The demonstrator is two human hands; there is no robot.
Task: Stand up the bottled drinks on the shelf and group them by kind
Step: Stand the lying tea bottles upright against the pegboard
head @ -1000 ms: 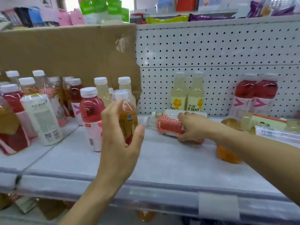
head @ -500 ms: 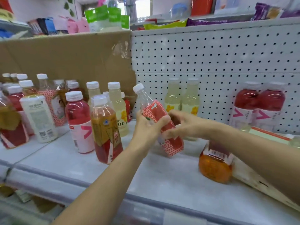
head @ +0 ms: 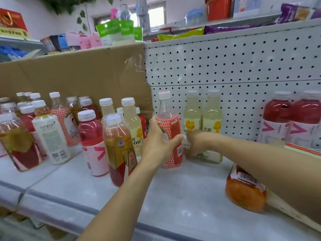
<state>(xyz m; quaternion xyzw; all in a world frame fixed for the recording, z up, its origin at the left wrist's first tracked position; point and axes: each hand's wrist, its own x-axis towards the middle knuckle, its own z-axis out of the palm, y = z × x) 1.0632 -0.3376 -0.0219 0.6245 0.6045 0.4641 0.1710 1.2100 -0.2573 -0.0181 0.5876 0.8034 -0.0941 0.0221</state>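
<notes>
A clear bottle with a red honeycomb label [head: 172, 136] stands upright at mid-shelf, and my left hand [head: 157, 143] grips its body from the left. Just right of it, my right hand [head: 197, 142] curls over a clear bottle with a pale leaf label [head: 205, 156] that lies on its side by the back wall. Two pale yellow bottles [head: 202, 115] stand behind it. An orange-drink bottle [head: 244, 190] lies on its side under my right forearm.
Many upright bottles crowd the left of the white shelf [head: 173, 197]: a tea bottle with a yellow and red label [head: 119, 150], a red drink [head: 93, 143], a white bottle [head: 51, 138]. Two red drinks [head: 291, 119] stand far right by the pegboard [head: 234, 66].
The honeycomb-label bottle went from lying on the shelf to upright, passing from my right hand to my left. My right hand moved onto the lying clear bottle behind it.
</notes>
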